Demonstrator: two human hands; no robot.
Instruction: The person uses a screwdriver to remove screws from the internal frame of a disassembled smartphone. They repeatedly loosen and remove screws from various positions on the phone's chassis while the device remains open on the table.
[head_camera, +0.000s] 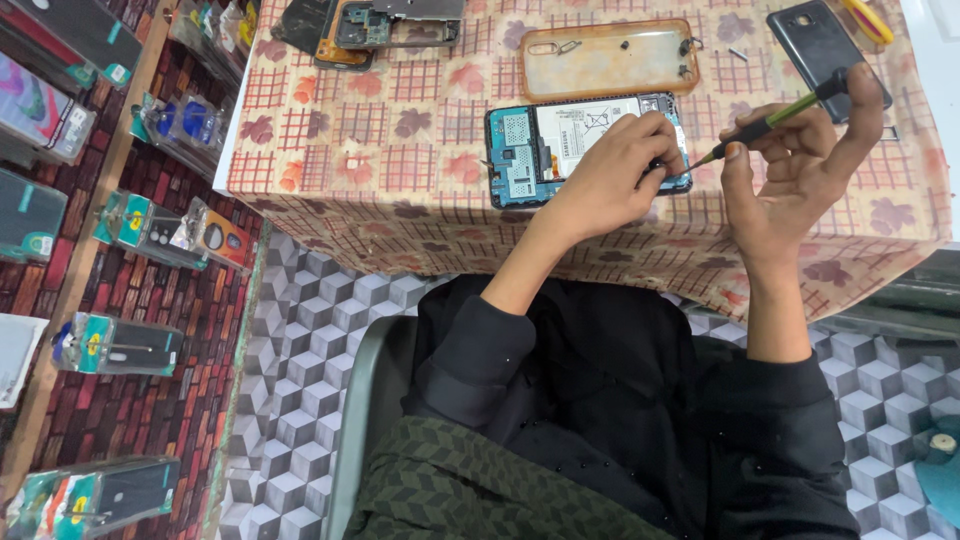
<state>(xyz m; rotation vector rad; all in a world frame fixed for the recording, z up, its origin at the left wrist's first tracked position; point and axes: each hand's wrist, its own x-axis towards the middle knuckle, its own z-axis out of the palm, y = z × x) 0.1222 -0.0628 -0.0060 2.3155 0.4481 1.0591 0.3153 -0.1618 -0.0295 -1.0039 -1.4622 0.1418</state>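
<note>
An opened phone (545, 148) with a blue inner frame and a white battery lies near the table's front edge. My left hand (612, 170) rests on its right end, fingers pinched at the lower right corner. My right hand (795, 165) holds a thin screwdriver (775, 118) with a green and black handle. Its tip points at the phone's right edge, beside my left fingers.
A clear orange-rimmed phone case (605, 58) holding small screws lies behind the phone. A dark back cover (822, 52) sits at the far right, and another opened phone frame (375, 28) at the back. The table (380, 160) has a patterned cloth. Packaged goods (150, 225) hang at left.
</note>
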